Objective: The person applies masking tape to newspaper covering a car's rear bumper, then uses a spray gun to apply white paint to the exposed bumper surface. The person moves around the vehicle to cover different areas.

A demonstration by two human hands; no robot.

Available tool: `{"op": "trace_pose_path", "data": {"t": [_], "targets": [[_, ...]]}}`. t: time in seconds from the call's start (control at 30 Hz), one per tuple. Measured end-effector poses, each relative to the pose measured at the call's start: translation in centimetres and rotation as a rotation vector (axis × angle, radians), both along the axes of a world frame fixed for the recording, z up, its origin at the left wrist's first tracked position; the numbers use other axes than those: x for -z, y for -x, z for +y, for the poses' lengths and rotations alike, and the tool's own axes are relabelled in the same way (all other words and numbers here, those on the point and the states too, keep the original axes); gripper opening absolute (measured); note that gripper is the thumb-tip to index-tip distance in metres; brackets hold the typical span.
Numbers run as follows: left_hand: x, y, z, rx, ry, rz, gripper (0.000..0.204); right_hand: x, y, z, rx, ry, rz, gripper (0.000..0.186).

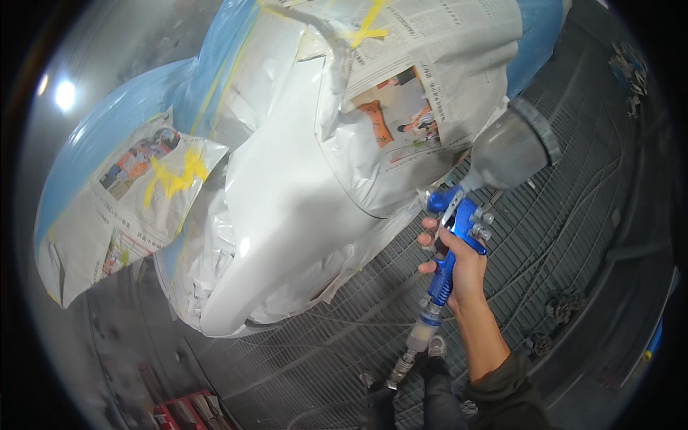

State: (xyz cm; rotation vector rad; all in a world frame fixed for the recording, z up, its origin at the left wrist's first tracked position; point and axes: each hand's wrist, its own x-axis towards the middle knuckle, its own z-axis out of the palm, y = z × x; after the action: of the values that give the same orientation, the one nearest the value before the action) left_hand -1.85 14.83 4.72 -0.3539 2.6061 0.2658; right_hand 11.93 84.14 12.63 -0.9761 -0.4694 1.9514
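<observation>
A blue spray gun [466,216] is to the right of the white panel [287,186], its nozzle end turned toward the panel and apart from it. The right hand [469,272] is closed around the gun's grip, fingers curled round the front; whether the trigger is pulled I cannot tell. The left hand is out of view, so I cannot tell its state. A grey, translucent cup [507,149] tops the gun, tilted away from the panel. Beneath the grip, to the panel's lower right, hang a clear cylinder [421,335] and a metal coupling [400,371].

Newspaper [459,43] covers the area above and right of the panel; another newspaper-covered piece, crossed by yellow tape [175,175], is on its left. Blue film [107,118] shows beyond that piece, farther left of the panel. Below and right of the panel spreads a grated floor [573,229], with a shoe [436,347] below the panel's right side. A red container [190,412] sits below the panel's lower left.
</observation>
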Motion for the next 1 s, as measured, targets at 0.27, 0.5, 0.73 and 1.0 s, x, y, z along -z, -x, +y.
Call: {"op": "trace_pose_path", "data": {"t": [0.27,0.5,0.73,1.0], "targets": [[0.5,0.2,2.2,0.230,-0.125,0.169,0.041,-6.5,4.0,4.0,0.107,-0.171,0.336,0.021],[-0.9,-0.2,6.7,0.285,0.002,0.046,0.037,6.1,1.7,1.5,-0.240,0.006,0.175,0.012],[-0.1,-0.4,8.2,0.317,0.090,-0.032,0.034,24.9,0.3,-0.9,-0.216,0.197,-0.193,0.016],[-0.1,-1.6,3.2,0.342,0.181,-0.130,0.030,34.6,-0.2,-4.3,-0.090,0.267,-0.314,0.028]]}}
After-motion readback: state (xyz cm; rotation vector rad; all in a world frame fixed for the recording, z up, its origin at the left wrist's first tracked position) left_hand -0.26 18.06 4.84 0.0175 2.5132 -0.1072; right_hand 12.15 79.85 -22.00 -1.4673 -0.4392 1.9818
